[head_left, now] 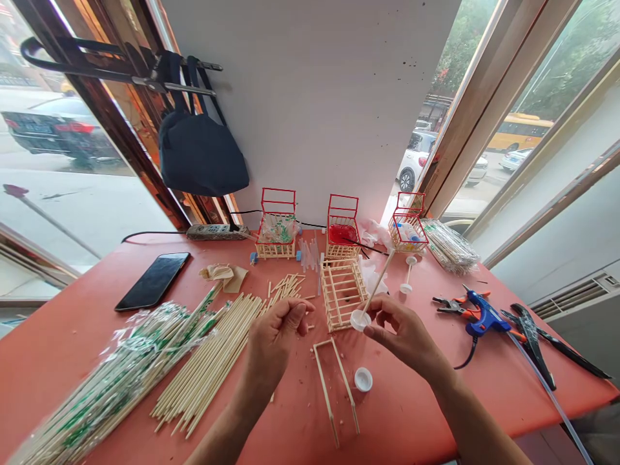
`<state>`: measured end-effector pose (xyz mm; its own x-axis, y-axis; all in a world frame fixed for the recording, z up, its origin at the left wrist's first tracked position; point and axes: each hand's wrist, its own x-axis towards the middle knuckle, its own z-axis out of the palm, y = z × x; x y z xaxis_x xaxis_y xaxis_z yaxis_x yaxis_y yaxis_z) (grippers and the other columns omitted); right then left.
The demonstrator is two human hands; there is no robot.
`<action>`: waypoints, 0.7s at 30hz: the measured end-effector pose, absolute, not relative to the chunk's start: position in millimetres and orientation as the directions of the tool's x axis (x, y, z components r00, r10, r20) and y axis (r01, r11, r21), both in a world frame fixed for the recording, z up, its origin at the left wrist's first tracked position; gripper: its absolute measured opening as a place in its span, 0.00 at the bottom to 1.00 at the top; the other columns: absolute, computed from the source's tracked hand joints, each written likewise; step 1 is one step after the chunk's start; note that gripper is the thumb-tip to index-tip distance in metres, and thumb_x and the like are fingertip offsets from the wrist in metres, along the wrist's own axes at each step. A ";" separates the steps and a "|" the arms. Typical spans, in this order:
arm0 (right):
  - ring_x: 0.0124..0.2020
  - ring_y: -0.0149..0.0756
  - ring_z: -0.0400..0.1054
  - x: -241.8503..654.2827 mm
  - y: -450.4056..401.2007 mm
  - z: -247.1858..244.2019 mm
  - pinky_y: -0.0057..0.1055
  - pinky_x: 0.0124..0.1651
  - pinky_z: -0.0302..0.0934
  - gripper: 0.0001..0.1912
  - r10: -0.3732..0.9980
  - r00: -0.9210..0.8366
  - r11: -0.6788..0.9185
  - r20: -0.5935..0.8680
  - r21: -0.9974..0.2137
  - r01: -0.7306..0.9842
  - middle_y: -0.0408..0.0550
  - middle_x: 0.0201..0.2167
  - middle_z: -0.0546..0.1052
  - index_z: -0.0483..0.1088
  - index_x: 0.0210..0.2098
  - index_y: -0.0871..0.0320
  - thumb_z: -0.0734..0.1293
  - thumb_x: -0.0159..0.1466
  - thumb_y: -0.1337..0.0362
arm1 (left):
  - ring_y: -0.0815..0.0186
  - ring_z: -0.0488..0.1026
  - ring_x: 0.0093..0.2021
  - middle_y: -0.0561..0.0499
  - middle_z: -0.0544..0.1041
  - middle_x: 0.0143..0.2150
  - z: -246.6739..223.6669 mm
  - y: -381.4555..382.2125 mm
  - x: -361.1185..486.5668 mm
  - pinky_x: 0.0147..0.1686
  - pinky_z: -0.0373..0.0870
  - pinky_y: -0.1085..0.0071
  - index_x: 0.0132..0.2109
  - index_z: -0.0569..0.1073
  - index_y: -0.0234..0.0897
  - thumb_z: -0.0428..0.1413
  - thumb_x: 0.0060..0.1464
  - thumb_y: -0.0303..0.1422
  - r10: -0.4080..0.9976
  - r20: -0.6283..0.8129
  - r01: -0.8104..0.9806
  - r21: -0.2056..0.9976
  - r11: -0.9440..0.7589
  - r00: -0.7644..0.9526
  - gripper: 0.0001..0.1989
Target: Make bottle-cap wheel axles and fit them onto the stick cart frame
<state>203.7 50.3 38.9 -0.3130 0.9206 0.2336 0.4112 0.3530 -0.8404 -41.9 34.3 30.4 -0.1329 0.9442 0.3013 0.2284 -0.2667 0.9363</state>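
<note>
My right hand [398, 326] pinches a white bottle cap [360, 320] between thumb and fingers, and a thin wooden stick [380, 281] rises at a slant from the cap. My left hand [283, 323] is closed with thumb and fingertips together; what it may hold is too small to tell. Between the hands stands a small wooden stick frame [341, 294] built like a crate. Nearer me lies an open three-sided stick frame [323, 381], with a loose white cap [363, 380] to its right. A stick with a cap at each end [408, 274] lies behind my right hand.
Bamboo sticks [208, 361] and bagged skewers [116, 381] lie left, below a phone [153, 281]. Three red-topped stick carts [276, 236] line the wall. A blue glue gun [490, 318], pliers [453, 305] and black-handled cutters [531, 339] lie right.
</note>
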 end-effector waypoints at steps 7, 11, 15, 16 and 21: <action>0.32 0.35 0.66 201.8 50.8 43.2 0.31 0.35 0.65 0.14 0.921 -0.288 0.368 0.262 -0.828 0.423 0.46 0.35 0.76 0.74 0.38 0.54 0.72 0.64 0.49 | 0.68 0.66 0.19 0.53 0.69 0.17 25.3 32.8 -35.0 0.22 0.64 0.72 0.24 0.73 0.38 0.52 0.63 0.56 0.991 0.130 0.001 0.991 -0.130 0.026 0.30; 0.32 0.36 0.67 199.2 49.2 39.1 0.32 0.35 0.65 0.14 0.913 -0.290 0.396 0.289 -0.803 0.447 0.46 0.35 0.76 0.73 0.37 0.53 0.72 0.65 0.50 | 0.59 0.80 0.35 0.43 0.84 0.36 21.8 33.1 -28.3 0.36 0.77 0.64 0.42 0.81 0.34 0.60 0.57 0.56 0.984 0.018 -0.205 0.979 0.019 0.179 0.27; 0.33 0.37 0.67 196.1 47.0 35.1 0.33 0.36 0.65 0.13 0.899 -0.288 0.431 0.330 -0.782 0.451 0.47 0.35 0.77 0.73 0.37 0.53 0.72 0.65 0.51 | 0.56 0.82 0.45 0.40 0.84 0.47 16.9 32.2 -23.9 0.48 0.78 0.61 0.52 0.80 0.35 0.69 0.50 0.49 0.960 -0.112 -0.320 0.927 0.193 0.256 0.27; 0.33 0.37 0.67 195.4 46.3 34.6 0.33 0.36 0.65 0.12 0.895 -0.288 0.440 0.341 -0.777 0.450 0.47 0.36 0.77 0.73 0.37 0.53 0.72 0.66 0.51 | 0.55 0.82 0.46 0.39 0.84 0.47 15.7 31.8 -23.0 0.48 0.77 0.61 0.52 0.81 0.35 0.70 0.50 0.47 0.953 -0.126 -0.356 0.908 0.223 0.274 0.27; 0.35 0.38 0.68 191.9 42.4 33.4 0.34 0.38 0.64 0.11 0.876 -0.302 0.480 0.377 -0.751 0.454 0.47 0.38 0.78 0.73 0.38 0.52 0.72 0.66 0.53 | 0.54 0.82 0.49 0.39 0.85 0.48 14.8 30.7 -18.7 0.46 0.77 0.63 0.51 0.81 0.34 0.72 0.47 0.42 0.917 -0.199 -0.459 0.816 0.351 0.347 0.25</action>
